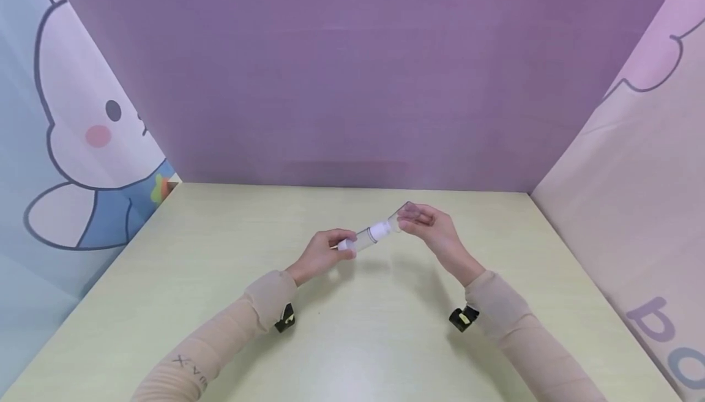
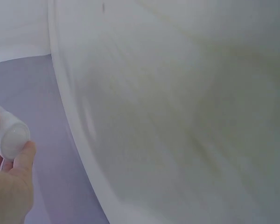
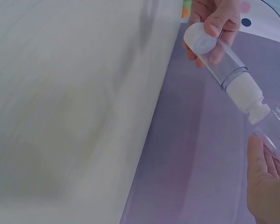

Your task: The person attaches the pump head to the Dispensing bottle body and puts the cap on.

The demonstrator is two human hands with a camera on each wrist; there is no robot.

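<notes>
A clear pump bottle (image 1: 364,240) with a white base and white pump head (image 3: 246,94) tilts above the table, its pump end toward the right. My left hand (image 1: 324,250) grips it by the white base (image 2: 11,137), thumb and fingers on either side. In my right hand (image 1: 435,234) is a clear cap (image 3: 276,135), pinched between thumb and fingers. The cap's open end is right at the pump nozzle (image 3: 259,113); whether the two touch I cannot tell. Only part of the right hand shows in the right wrist view.
Both hands are above a pale yellow-green table (image 1: 352,328). A purple panel (image 1: 358,84) rises along its back edge. Printed cloth sides stand at the left (image 1: 99,145) and right (image 1: 650,206), one with a cartoon figure. Black wrist cameras hang below both sleeves.
</notes>
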